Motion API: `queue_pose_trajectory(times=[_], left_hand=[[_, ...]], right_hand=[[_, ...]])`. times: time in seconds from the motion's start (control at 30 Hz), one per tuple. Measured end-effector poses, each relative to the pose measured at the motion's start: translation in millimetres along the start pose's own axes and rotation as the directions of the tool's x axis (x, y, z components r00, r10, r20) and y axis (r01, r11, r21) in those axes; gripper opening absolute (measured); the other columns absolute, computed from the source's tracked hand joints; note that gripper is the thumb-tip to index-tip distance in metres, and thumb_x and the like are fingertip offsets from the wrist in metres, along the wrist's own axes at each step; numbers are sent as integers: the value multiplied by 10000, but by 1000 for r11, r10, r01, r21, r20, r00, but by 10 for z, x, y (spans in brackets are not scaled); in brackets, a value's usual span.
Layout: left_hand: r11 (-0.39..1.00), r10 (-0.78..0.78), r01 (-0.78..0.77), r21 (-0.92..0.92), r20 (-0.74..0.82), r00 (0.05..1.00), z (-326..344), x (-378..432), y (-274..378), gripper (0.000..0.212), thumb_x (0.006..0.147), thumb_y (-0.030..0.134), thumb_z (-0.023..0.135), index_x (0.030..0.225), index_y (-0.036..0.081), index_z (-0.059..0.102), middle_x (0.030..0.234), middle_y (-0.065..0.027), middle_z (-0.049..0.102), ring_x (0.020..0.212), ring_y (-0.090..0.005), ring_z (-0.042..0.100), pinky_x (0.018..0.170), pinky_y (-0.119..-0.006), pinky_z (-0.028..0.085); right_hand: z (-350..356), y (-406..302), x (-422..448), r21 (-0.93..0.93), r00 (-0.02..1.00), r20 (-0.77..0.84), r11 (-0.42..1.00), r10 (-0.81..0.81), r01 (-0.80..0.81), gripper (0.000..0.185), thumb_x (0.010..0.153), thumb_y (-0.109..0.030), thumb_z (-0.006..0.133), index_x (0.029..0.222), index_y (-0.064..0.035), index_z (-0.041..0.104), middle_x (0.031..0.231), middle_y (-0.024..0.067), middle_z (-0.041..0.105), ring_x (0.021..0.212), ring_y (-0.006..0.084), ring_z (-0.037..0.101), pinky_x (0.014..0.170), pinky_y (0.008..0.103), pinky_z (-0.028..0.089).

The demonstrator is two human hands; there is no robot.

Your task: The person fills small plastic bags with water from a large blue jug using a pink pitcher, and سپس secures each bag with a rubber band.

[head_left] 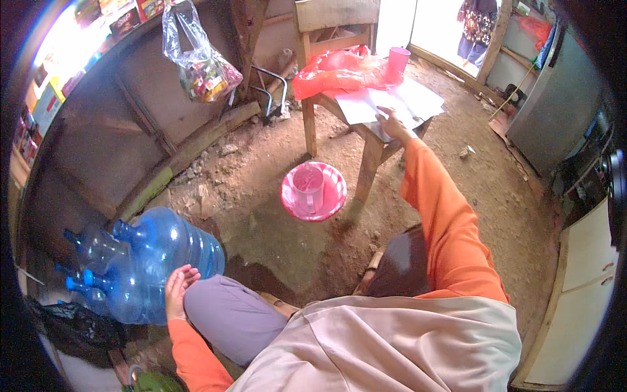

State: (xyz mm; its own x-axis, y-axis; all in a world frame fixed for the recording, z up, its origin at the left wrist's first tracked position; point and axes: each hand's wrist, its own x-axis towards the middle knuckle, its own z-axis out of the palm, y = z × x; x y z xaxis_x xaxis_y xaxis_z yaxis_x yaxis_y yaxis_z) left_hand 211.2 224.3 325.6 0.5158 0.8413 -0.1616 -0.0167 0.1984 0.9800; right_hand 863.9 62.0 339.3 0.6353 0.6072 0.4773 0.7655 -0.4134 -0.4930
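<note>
My left hand (179, 290) rests beside my raised left knee, palm partly up and holding nothing. Close by it lie large blue water jugs (176, 240). My right hand (393, 126) reaches to the front edge of a wooden chair (371, 159), over white sheets (360, 105) on the seat. Its index finger stretches out; whether the fingers grip the sheet is unclear. Behind the sheets are a red plastic bag (325, 73) and a pink plastic cup (397, 63). A pink-and-white basin (337, 193) sits on the ground, with a clear pink measuring jug (308, 186) inside.
At the upper left hangs a clear plastic bag (208, 78) of small packets. Dark boards (132, 108) line the left side. A grey refrigerator (553, 103) and a white cabinet (578, 304) stand at right. Someone's clothed body (477, 29) shows in the doorway.
</note>
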Motion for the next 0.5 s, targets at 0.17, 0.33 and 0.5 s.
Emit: queue_pose_trajectory(times=[0.17,0.33,0.5], left_hand=[[965,224,-225,132,23,974,178,311,653,274,882,208,468,1063,11,534,926,-99,595,765,-151,578,702,-265,460],[906,369,-372,200,53,928,319,926,1195,255,886,198,470,1059,26,546,894,-61,599,692,-102,551,666,-223,451],[921,374,-386,52,160,914,1056,1367,1126,229,890,193,468,1031,43,568,867,-53,607,665,-76,548,632,-195,457]], right_hand=[[141,-10,146,-255,991,20,959,133,-123,235,803,-303,520,927,-149,647,1072,115,570,1029,279,505,896,420,358],[116,-137,199,346,798,-138,784,586,-516,268,734,-286,644,911,-86,662,886,76,639,811,205,585,741,314,434],[-153,56,323,749,715,-284,614,638,-250,245,795,-193,609,939,5,605,862,77,623,776,154,576,668,262,437]])
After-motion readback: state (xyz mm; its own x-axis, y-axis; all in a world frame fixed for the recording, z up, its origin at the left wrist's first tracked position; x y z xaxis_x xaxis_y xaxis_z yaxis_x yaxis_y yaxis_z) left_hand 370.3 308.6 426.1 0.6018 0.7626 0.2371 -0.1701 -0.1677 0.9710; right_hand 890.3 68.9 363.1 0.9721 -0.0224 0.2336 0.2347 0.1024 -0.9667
